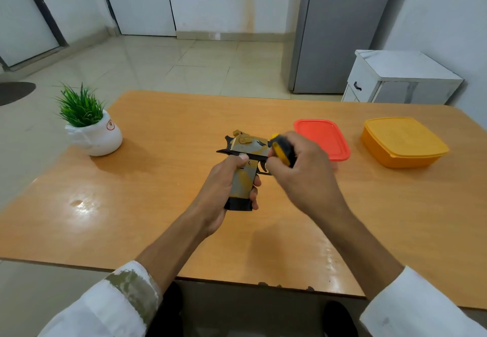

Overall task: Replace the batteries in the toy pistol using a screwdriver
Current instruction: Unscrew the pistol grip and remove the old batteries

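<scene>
White sleeves (110, 302) reach over the bench (158, 205). Left hand (224, 186) fingers (255, 199) wrap the toy pistol (249, 146) grip, mid-bench. At its 3 o'clock, right hand (303, 168) grips the screwdriver (282, 149).

Bright, table (158, 205) glare, blurred right hand (303, 168)

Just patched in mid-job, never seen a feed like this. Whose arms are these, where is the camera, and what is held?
No machine here: one picture, from a camera worn on a person's head, looking down at their own bare arms. The left hand grips the toy pistol by its handle. The right hand holds a yellow-and-black screwdriver close to the pistol; its tip is hidden. On the wooden table stand a potted plant, a red box and a yellow box.
</scene>
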